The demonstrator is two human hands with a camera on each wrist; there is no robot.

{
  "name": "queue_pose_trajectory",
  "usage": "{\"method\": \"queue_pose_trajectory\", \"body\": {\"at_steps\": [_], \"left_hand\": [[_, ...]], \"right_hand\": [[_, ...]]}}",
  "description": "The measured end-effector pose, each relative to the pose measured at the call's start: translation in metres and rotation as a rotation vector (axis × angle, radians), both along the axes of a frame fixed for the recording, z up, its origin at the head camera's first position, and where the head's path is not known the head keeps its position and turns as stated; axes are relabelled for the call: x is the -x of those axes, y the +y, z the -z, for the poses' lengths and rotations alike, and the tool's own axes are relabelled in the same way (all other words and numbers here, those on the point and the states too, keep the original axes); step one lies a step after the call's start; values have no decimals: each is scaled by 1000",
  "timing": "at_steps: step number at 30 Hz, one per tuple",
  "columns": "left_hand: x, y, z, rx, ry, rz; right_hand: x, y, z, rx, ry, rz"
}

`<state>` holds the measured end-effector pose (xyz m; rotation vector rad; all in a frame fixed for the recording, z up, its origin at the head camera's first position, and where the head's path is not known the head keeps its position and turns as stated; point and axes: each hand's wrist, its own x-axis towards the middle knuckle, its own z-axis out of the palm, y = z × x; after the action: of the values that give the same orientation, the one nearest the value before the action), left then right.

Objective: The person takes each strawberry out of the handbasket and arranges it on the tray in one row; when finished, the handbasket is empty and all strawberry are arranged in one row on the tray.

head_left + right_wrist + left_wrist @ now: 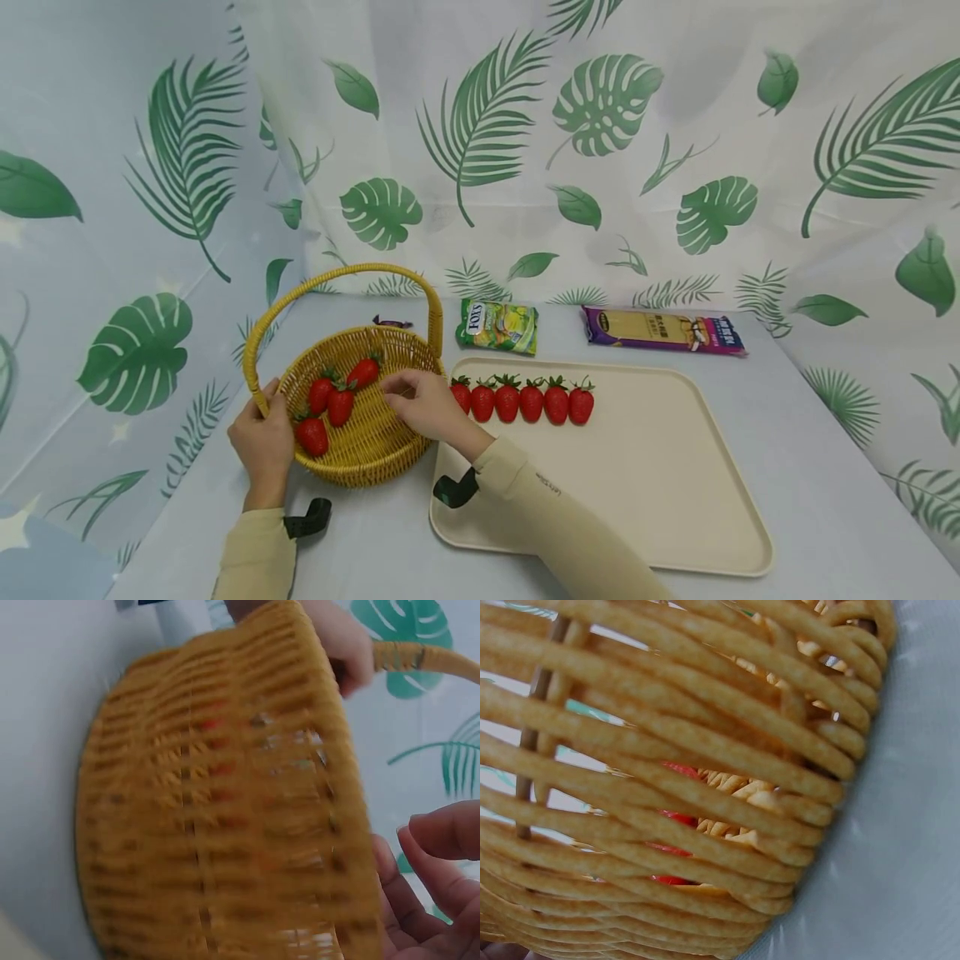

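A yellow wicker basket (367, 475) with a tall arched handle stands on the left. Several strawberries (311, 436) lie inside it, toward its left side. My left hand (264, 437) grips the basket's left rim at the foot of the handle. Over the right part of the basket, my right hand (426, 404) has its fingers loosely bent and nothing between them. In the right wrist view, the fingers (442, 832) show just past the basket's rim. Through the weave in the left wrist view, red strawberries (676, 817) show in strips.
Right of the basket lies a beige tray (622, 483), with a row of strawberries (531, 403) along its upper left part. Behind stand a green candy bag (498, 327), a purple noodle packet (663, 331) and a small dark wrapped candy (392, 322). Leaf-patterned cloth walls surround the table.
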<state>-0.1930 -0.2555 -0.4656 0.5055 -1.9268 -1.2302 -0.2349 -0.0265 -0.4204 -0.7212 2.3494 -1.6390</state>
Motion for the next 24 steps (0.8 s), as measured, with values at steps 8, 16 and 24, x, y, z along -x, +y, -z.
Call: {"method": "queue_pose_trajectory", "body": {"at_steps": [8, 16, 24], "left_hand": [[0, 0, -1, -4, -1, 3], [1, 2, -1, 0, -7, -11], [1, 2, -1, -29, 1, -21]], "right_hand": [[3, -33, 2, -31, -111, -101], [8, -61, 13, -92, -204, -140], [11, -76, 12, -15, -261, -100]]}}
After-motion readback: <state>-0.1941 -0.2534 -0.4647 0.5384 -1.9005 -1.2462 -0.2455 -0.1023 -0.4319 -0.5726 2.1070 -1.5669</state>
